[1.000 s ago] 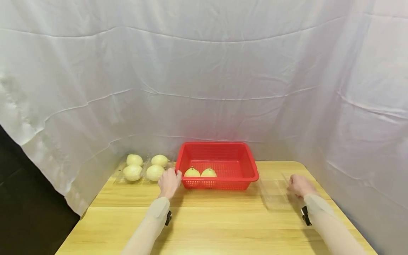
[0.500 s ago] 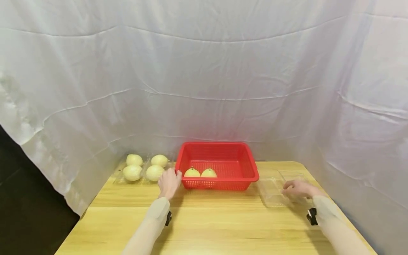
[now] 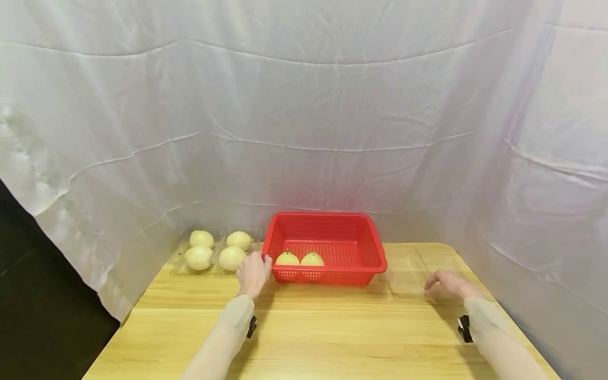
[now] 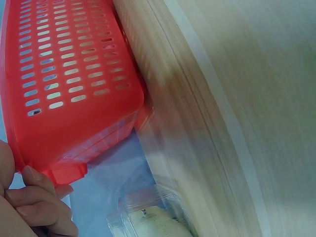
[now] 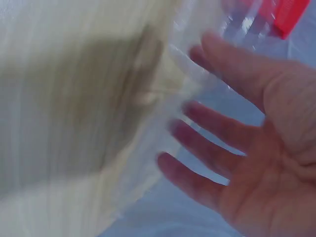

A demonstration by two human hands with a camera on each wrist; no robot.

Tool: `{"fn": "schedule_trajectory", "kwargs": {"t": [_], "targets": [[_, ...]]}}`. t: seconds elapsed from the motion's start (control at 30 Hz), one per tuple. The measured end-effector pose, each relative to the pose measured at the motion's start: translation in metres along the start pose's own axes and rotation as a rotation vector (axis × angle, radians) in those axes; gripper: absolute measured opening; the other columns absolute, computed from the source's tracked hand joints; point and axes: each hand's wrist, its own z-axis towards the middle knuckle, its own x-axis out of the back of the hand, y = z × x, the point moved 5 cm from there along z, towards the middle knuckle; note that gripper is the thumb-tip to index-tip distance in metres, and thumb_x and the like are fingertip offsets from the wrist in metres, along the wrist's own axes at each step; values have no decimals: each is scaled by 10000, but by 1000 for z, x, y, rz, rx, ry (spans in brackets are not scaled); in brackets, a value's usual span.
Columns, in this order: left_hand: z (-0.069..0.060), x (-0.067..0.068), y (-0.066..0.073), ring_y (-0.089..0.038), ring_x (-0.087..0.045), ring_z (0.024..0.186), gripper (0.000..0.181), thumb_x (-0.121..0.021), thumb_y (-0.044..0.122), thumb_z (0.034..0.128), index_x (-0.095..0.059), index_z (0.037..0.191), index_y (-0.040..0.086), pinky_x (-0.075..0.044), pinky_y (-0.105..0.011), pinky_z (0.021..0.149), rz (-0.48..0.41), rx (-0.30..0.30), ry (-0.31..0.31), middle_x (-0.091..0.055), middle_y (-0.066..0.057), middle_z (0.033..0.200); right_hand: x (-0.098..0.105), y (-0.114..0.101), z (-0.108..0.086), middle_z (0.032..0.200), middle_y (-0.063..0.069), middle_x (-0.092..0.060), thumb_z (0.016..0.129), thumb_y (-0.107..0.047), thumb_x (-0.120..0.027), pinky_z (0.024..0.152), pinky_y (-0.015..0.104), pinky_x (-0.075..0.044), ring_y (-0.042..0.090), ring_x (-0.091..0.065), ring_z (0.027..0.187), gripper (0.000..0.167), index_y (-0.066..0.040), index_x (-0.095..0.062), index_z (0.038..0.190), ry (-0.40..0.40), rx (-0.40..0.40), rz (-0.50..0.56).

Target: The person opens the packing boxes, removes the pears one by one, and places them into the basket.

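Note:
My left hand (image 3: 253, 274) grips the left rim of a red plastic basket (image 3: 332, 268). In the left wrist view, curled fingers (image 4: 39, 197) hold the basket's edge. Inside the basket, two pale yellow pears (image 3: 287, 258) lie at the front left. On the right side of the table, my right hand (image 3: 446, 285) is beside a clear plastic clamshell box (image 3: 404, 270), whose outline is faint. The right wrist view shows this hand with its fingers (image 5: 197, 153) spread and nothing held; clear plastic (image 5: 192, 54) lies behind the thumb. Whether they touch, I cannot tell.
A second clear clamshell box (image 3: 177, 270) with several pears (image 3: 198, 257) stands left of the basket. All of it rests on a wooden table (image 3: 332, 338). Pale curtains (image 3: 328, 105) hang close behind the table and along both sides.
The right clamshell box has shifted away from me, toward the back. My right hand has loosened from a curled pose and drawn slightly nearer me. The left hand stays on the basket.

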Motion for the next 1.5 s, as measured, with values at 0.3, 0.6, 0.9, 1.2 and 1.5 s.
{"fn": "schedule_trajectory", "kwargs": {"t": [0.3, 0.6, 0.9, 1.2, 1.5], "targets": [[-1, -2, -1, -325, -648, 691, 287, -525, 289, 909, -558, 661, 149, -444, -446, 542, -9, -1, -3, -632, -90, 694, -10, 25, 19, 1167, 305, -639, 905, -114, -608, 893, 645, -448, 543, -574, 1069, 249, 10, -696, 1102, 176, -100, -37], [-3, 0, -1, -357, -658, 716, 277, -529, 278, 897, -562, 661, 139, -452, -477, 544, -17, 3, 21, -654, -115, 721, -13, 30, 30, 1251, 356, -565, 925, -155, -564, 904, 668, -421, 579, -522, 1118, 326, 27, -656, 1180, 309, -172, 3], [-2, 0, 0, -351, -659, 719, 280, -528, 277, 906, -565, 663, 143, -455, -465, 552, -14, 10, 20, -645, -104, 711, -13, 32, 33, 1261, 372, -547, 926, -140, -544, 911, 657, -426, 574, -520, 1123, 373, 61, -607, 1234, 344, -182, 18], [-1, -1, 1, -342, -658, 723, 272, -529, 288, 905, -574, 678, 145, -446, -456, 554, -15, 15, 7, -653, -100, 726, -15, 21, 29, 1340, 342, -492, 913, -202, -553, 873, 686, -418, 556, -487, 1169, 484, 17, -518, 1343, 369, -180, 15], [-3, -1, -1, -355, -661, 728, 268, -546, 289, 910, -579, 687, 144, -460, -474, 564, -19, 23, 24, -663, -119, 742, -7, -29, 36, 1263, 308, -573, 879, -140, -641, 889, 643, -445, 522, -549, 1118, 326, -15, -649, 1181, 508, -23, -31]]}}
